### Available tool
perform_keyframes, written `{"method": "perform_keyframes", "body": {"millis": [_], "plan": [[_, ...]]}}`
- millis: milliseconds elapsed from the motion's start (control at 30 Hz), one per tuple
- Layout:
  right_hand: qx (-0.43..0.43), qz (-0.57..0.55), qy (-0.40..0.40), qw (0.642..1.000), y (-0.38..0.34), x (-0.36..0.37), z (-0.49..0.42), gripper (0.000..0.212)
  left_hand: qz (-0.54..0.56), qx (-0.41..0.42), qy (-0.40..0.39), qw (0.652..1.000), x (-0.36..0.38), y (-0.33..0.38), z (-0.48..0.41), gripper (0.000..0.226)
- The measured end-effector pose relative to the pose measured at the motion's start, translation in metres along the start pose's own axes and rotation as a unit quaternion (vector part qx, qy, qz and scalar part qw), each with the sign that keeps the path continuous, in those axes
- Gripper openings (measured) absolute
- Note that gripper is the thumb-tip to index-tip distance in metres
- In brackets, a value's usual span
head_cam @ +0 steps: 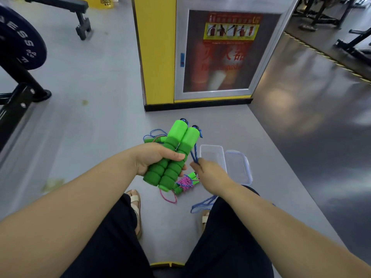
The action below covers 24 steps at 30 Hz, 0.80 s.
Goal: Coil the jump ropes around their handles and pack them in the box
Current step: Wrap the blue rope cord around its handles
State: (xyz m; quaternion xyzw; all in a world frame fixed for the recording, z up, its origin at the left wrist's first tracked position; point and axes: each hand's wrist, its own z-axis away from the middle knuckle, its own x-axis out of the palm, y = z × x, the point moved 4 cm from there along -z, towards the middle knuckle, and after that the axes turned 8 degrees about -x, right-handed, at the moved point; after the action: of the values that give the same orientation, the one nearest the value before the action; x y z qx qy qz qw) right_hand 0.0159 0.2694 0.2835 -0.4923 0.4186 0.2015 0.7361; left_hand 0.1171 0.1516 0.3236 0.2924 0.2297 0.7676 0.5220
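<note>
The left hand (154, 159) is curled round two bright green ribbed foam handles (180, 141), held side by side above the grey floor (100, 117); the right hand (210, 173) pinches the thin blue braided cord (194, 155) just below their capped ends; the foam looks light, squashy and grippy, so mid-handle suits holding; the limp cord probably needs tension to wind snugly; the clear plastic box (211, 145) lies open on the floor just beyond the right hand.

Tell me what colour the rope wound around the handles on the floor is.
The wound rope is pink with blue flecks, clearest in the head view.
</note>
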Motion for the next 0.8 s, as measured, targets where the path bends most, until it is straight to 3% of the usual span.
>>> {"method": "perform_keyframes", "body": {"millis": [167, 267, 367, 500, 600, 667, 733, 800], "plan": [[-0.061, 0.259, -0.078, 0.961, -0.027, -0.002, 0.006, 0.022, -0.15, 0.0, 0.177, 0.973, -0.009, 0.004, -0.005, 0.016], [-0.09, 0.333, -0.099, 0.933, -0.041, -0.003, 0.004, 0.019, -0.275, 0.044, 0.264, 0.923, -0.012, 0.011, -0.01, 0.022], [-0.129, 0.369, -0.099, 0.915, -0.056, -0.012, 0.001, 0.014, -0.526, 0.065, 0.337, 0.778, -0.008, 0.02, -0.014, 0.022], [-0.188, 0.426, -0.119, 0.877, -0.078, -0.046, 0.0, 0.02, -0.714, 0.037, 0.318, 0.623, 0.006, 0.02, -0.012, 0.008], [-0.231, 0.401, -0.114, 0.879, -0.087, -0.072, -0.001, 0.026, -0.784, 0.04, 0.279, 0.552, 0.018, 0.021, -0.008, 0.012], [-0.243, 0.344, -0.11, 0.9, -0.089, -0.083, -0.002, 0.025, -0.812, 0.058, 0.262, 0.519, 0.028, 0.022, -0.003, 0.017], [-0.205, 0.218, -0.13, 0.945, -0.08, -0.091, -0.005, 0.021, -0.819, 0.088, 0.246, 0.51, 0.038, 0.024, 0.002, 0.017], [-0.162, 0.035, -0.145, 0.975, -0.067, -0.096, -0.005, 0.01, -0.803, 0.118, 0.228, 0.538, 0.042, 0.026, 0.009, 0.02]]}}
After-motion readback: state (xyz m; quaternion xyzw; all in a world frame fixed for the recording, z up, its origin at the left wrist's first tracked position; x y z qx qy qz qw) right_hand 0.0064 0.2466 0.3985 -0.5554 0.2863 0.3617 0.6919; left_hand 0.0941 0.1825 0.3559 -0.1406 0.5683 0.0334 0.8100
